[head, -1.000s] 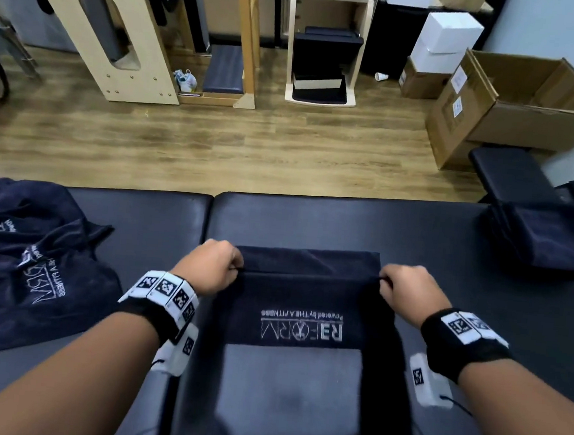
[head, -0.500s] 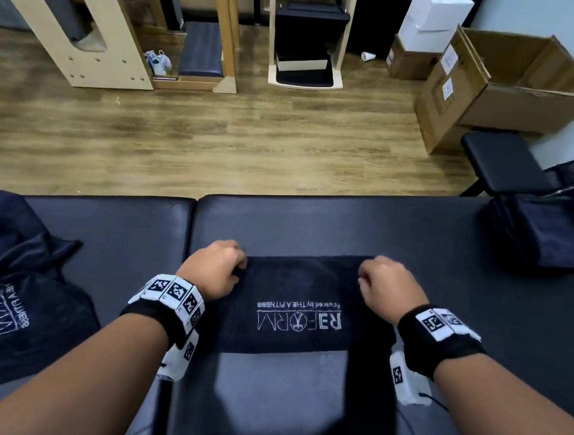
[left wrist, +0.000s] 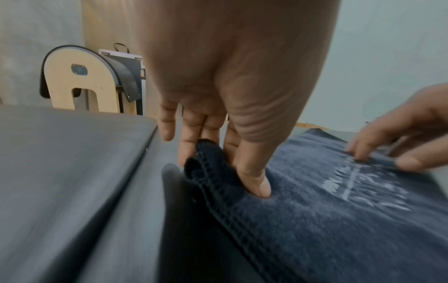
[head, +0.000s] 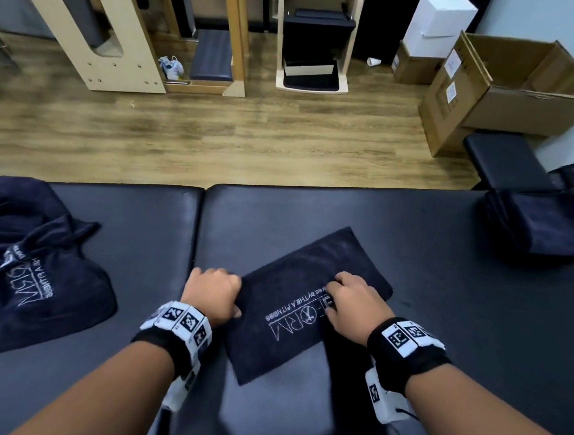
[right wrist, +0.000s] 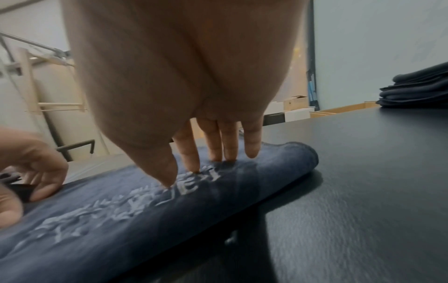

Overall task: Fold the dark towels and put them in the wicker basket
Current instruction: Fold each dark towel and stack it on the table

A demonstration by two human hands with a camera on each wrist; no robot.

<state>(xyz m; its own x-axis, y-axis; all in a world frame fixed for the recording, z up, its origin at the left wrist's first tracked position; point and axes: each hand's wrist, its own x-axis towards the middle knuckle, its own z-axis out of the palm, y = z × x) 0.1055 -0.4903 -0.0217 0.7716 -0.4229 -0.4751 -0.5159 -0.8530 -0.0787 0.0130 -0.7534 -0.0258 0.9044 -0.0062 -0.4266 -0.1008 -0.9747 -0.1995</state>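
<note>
A folded dark towel (head: pixel 305 267) with a white logo lies slantwise on the black padded table (head: pixel 427 297). My left hand (head: pixel 216 292) pinches its near-left hemmed edge between thumb and fingers (left wrist: pixel 254 183). My right hand (head: pixel 351 301) rests on top with straight fingers, the fingertips (right wrist: pixel 191 162) touching the logo. The towel (right wrist: pixel 121 220) shows a rounded fold at its far end. A heap of unfolded dark towels (head: pixel 27 265) lies on the left. A stack of folded ones (head: pixel 545 227) sits at the right edge. No wicker basket is in view.
A seam (head: pixel 199 238) splits the table into two pads. Beyond the far edge is wooden floor with pale wooden equipment (head: pixel 87 26), cardboard boxes (head: pixel 515 94) and a black stool (head: pixel 503 158). The folded stack (right wrist: pixel 421 90) stands well right of my right hand.
Both hands gripped the towel's far edge and folded it toward me. The towel has since turned slantwise; the right hand has let go and lies on top, while the left pinches the left edge.
</note>
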